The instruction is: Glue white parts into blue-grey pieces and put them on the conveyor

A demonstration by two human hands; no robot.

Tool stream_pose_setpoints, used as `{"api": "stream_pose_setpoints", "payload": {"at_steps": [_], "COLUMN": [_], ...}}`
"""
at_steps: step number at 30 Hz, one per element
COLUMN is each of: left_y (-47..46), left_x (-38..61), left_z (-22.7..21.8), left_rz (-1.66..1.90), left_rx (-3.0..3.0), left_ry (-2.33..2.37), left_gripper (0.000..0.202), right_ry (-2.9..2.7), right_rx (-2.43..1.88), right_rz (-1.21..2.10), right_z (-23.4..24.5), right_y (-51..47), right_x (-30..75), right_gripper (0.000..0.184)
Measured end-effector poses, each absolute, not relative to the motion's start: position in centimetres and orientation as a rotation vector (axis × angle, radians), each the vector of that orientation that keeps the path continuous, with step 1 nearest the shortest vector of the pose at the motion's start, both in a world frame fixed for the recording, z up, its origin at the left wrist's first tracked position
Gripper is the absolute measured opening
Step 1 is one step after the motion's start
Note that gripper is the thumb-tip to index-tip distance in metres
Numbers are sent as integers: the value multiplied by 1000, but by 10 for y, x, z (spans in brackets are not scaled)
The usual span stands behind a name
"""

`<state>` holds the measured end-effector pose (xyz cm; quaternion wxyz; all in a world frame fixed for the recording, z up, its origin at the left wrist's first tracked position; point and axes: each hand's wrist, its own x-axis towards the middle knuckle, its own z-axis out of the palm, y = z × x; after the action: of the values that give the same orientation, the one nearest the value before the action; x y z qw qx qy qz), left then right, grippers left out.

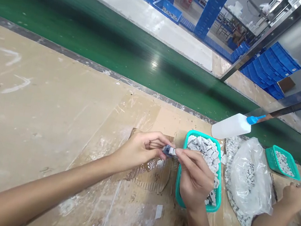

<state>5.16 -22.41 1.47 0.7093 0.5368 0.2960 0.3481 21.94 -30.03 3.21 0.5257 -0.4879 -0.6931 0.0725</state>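
Between the fingertips of my left hand (145, 146) is a small dark grey-blue block-like part (166, 150). My right hand (196, 176) pinches a small light grey piece (172, 151) against it; the two pieces touch. Both hands are closed, and the fingers partly cover the parts. Under my right hand stands a teal basket (177, 192) filled with small grey and white pieces (204, 147). Beneath my left hand lies a worn, wet-looking cardboard sheet (154, 178).
A white squeeze bottle (231, 127) with a blue nozzle leans behind the basket. To the right are a clear plastic bag (254, 177) with small pieces, a second teal basket (272, 159) and another person's arm (276, 218). A green conveyor belt (119, 59) runs behind the table.
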Motion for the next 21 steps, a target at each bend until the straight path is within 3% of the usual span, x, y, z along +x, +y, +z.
{"api": "stream_pose_setpoints", "payload": {"at_steps": [21], "left_y": [-233], "left_x": [55], "left_z": [18], "left_rz": [815], "left_rx": [1057], "left_ry": [612], "left_gripper": [12], "right_ry": [-1679], "right_rx": [-1140], "right_rz": [178], "right_z": [33], "right_y": [-300], "right_x": [220], "right_gripper": [51]}}
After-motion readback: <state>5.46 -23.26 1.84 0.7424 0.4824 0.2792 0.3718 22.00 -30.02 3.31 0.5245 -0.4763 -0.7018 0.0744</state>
